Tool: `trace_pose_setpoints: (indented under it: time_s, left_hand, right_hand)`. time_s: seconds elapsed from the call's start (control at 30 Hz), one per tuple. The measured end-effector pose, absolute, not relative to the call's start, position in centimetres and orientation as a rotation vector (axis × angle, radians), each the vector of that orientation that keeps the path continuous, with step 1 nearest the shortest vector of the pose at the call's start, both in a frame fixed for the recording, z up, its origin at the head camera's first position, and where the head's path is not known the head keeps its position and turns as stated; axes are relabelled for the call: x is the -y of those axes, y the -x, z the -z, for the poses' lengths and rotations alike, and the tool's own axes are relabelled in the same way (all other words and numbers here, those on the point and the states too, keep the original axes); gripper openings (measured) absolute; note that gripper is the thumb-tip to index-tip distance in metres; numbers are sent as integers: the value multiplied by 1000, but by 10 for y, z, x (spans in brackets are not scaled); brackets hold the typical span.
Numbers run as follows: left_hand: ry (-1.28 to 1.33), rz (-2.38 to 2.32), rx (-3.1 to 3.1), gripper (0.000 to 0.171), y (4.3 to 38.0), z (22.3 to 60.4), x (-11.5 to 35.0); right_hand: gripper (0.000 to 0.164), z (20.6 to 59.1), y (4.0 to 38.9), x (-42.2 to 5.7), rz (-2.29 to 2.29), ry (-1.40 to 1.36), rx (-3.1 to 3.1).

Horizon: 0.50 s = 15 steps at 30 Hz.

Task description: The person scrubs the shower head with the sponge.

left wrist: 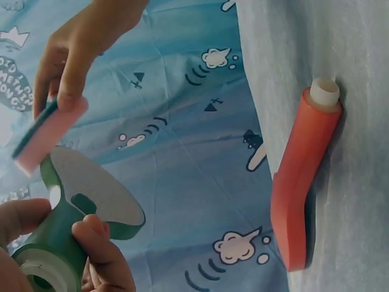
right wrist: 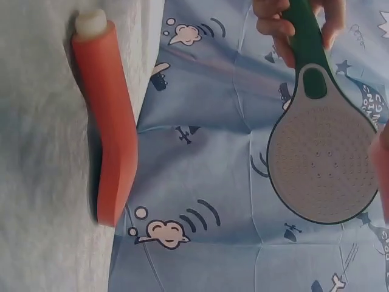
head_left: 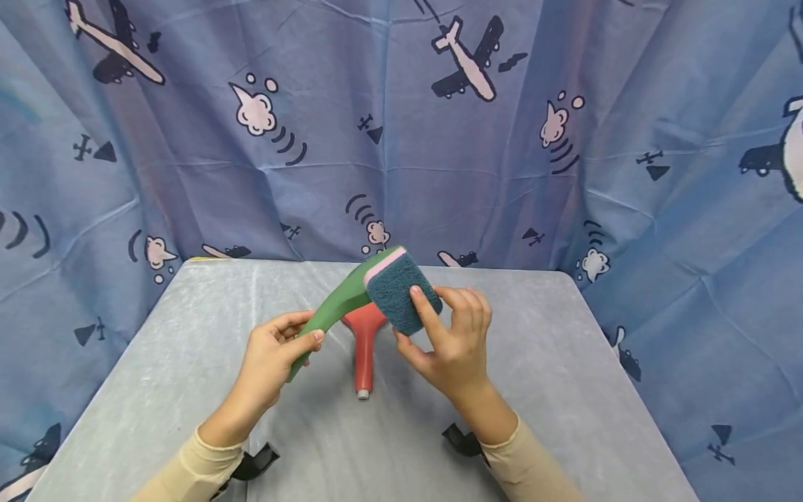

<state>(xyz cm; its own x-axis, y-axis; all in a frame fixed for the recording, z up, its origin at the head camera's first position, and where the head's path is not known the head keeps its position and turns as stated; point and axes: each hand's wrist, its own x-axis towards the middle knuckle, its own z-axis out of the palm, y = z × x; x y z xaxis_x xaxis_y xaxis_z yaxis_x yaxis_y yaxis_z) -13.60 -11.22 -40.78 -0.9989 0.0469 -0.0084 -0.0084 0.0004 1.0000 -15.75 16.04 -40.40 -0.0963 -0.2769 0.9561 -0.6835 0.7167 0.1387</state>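
Observation:
A green handheld shower head (head_left: 339,298) is held up over the table, its grey spray face (right wrist: 322,164) full of small holes in the right wrist view. My left hand (head_left: 271,357) grips it by the handle, thumb on the near side. My right hand (head_left: 463,341) pinches a sponge (head_left: 401,294), teal on its scrubbing side and pink on the other. In the left wrist view the pink side of the sponge (left wrist: 55,131) faces the shower head at its rim. Whether the two touch, I cannot tell.
A red handheld shower head (head_left: 364,352) lies on the grey-covered table (head_left: 552,390), its white threaded end toward me. Behind the table hangs a blue curtain (head_left: 339,125) with aeroplane prints. Black straps (head_left: 256,463) circle both wrists.

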Motion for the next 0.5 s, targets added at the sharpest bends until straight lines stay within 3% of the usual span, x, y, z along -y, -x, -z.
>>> trace_pose_setpoints:
  time_s: [0.2,0.5]
  left_hand:
    - [-136,-2207,-2029,36,139,410,115]
    - [-191,-2208,-2009,35,138,410,114]
  right_hand:
    - [49,399,155,-158,-276,-981,1613]
    - [51,388,157,-180,-523,-822,1697]
